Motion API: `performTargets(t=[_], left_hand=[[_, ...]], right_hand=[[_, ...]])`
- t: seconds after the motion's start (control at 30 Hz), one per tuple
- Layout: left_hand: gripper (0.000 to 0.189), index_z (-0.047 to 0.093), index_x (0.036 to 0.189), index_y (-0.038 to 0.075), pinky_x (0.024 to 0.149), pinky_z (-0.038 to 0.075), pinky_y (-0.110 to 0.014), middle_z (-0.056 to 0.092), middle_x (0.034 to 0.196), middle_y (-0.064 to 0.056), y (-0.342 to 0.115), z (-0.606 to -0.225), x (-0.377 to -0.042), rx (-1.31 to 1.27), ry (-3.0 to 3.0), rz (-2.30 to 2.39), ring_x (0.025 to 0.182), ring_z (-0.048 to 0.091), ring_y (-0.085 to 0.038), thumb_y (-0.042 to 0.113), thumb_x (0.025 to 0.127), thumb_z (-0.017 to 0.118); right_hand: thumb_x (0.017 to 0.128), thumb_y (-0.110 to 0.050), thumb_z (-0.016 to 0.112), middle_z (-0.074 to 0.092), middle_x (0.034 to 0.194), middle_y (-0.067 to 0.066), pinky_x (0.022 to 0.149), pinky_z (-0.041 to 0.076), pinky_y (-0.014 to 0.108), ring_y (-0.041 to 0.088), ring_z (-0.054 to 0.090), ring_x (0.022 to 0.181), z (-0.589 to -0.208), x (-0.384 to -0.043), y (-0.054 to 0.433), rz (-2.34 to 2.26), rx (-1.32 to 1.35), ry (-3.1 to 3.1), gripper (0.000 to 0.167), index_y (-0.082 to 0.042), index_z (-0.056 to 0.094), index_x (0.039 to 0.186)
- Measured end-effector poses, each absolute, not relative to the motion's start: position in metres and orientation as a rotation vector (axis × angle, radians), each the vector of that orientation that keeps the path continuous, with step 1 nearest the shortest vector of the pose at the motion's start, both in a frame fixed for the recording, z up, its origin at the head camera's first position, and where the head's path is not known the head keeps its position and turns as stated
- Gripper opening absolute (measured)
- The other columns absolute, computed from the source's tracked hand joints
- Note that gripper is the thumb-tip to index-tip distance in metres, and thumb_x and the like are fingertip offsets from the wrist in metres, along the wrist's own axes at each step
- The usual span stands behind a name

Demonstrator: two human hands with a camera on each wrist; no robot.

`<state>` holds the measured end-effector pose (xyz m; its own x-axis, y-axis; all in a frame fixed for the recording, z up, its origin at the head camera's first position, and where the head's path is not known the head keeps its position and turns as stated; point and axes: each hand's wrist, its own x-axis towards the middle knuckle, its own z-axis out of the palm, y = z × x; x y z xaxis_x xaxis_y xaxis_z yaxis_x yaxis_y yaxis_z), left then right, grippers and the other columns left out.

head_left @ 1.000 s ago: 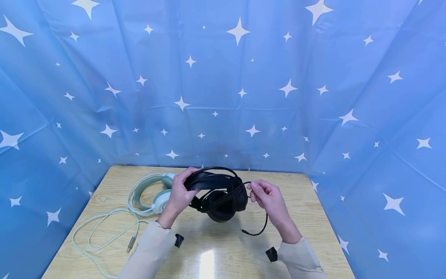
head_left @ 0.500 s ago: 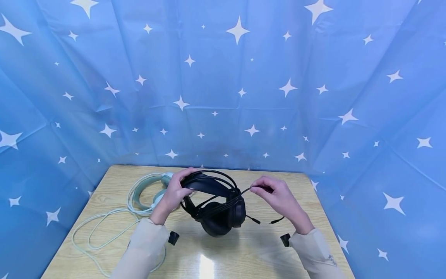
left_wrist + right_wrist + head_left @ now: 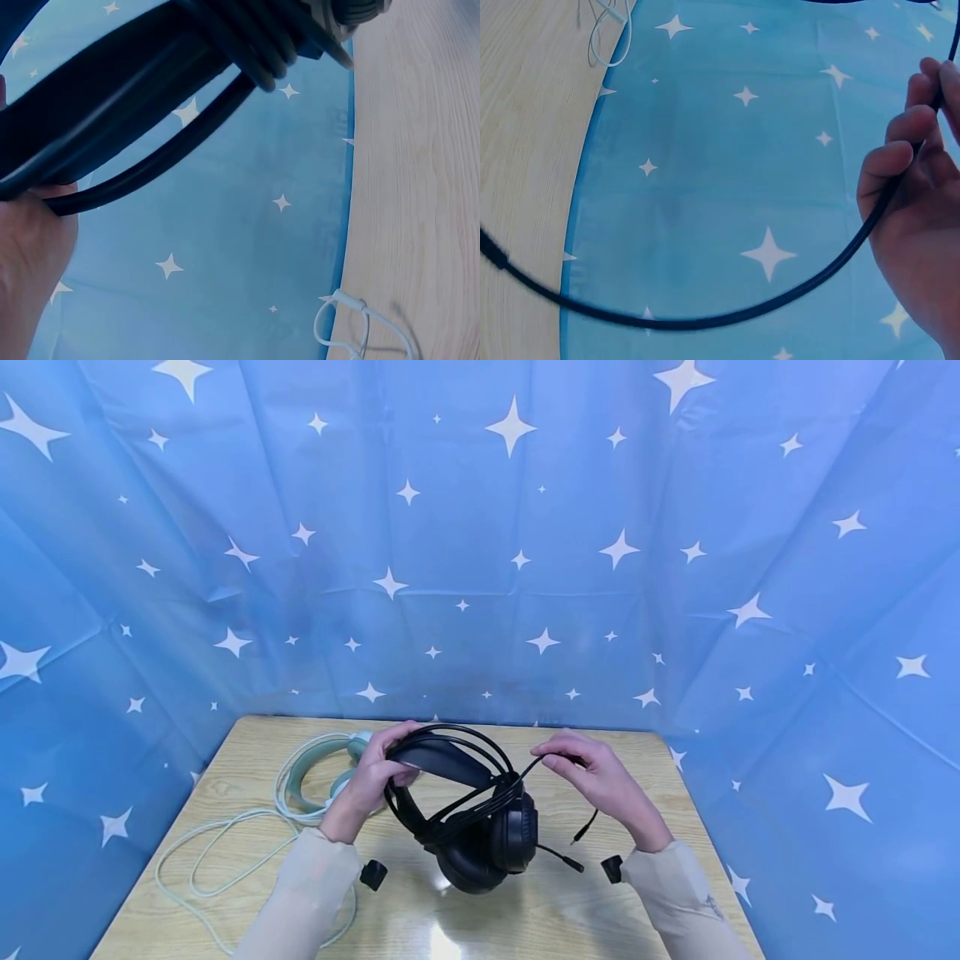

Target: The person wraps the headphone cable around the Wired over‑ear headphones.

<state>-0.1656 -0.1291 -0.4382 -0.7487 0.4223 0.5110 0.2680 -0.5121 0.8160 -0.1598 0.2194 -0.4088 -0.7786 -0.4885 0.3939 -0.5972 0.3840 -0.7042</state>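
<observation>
In the head view my left hand (image 3: 367, 781) grips the headband of a black headset (image 3: 442, 758), tilted above the table. Black cable is wound in several turns around the headband and ear cups. Out to the right, my right hand (image 3: 600, 781) pinches a length of this cable, which runs taut from the coil. The cable's free end (image 3: 581, 833) hangs below that hand, and a thin microphone boom (image 3: 562, 858) sticks out from the ear cup. The right wrist view shows the cable (image 3: 705, 324) passing through curled fingers and sagging in a curve.
Mint-green headphones (image 3: 303, 772) lie on the wooden table (image 3: 630, 760) at the left, partly behind my left hand. Their pale cable (image 3: 168, 852) loops toward the front edge. A blue curtain (image 3: 480, 643) with white stars surrounds the table's back and sides.
My right hand has moved right, drawing the cable straighter from the coil. The headset has tilted, its ear cups lower and nearer, and the microphone boom now shows. My left hand shifted slightly left.
</observation>
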Motion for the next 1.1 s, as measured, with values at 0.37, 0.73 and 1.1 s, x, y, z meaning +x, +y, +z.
performTargets(t=[0.37,0.73,1.1], left_hand=[[0.062,0.069,0.126,0.014,0.043,0.015,-0.031,0.043,0.064,0.001,-0.128,-0.437,-0.167,1.111,1.298,2.452,0.046,0.021,-0.016,-0.017,0.082,0.038],[0.058,0.067,0.132,0.011,0.048,0.012,-0.022,0.07,0.092,0.003,-0.116,-0.442,-0.169,1.145,0.729,2.479,0.05,0.018,-0.01,-0.017,0.09,0.038],[0.039,0.068,0.134,0.013,0.051,0.017,-0.017,0.027,0.07,0.0,-0.103,-0.442,-0.167,1.133,0.44,2.473,0.051,0.02,-0.008,0.0,0.1,0.053]], right_hand=[[0.103,-0.013,0.064,0.07,0.112,0.005,0.07,0.049,0.029,0.016,0.058,0.083,-0.412,-0.167,0.216,1.49,0.926,-2.527,0.02,-0.022,0.076,0.116],[0.104,-0.005,0.06,0.065,0.096,0.007,0.07,0.05,0.029,0.022,0.058,0.079,-0.427,-0.183,0.205,1.679,0.992,-2.457,0.02,-0.006,0.074,0.117],[0.107,-0.007,0.055,0.068,0.097,-0.005,0.068,0.053,0.026,0.009,0.061,0.08,-0.462,-0.188,0.192,2.001,0.934,-2.372,0.022,0.003,0.07,0.118]])
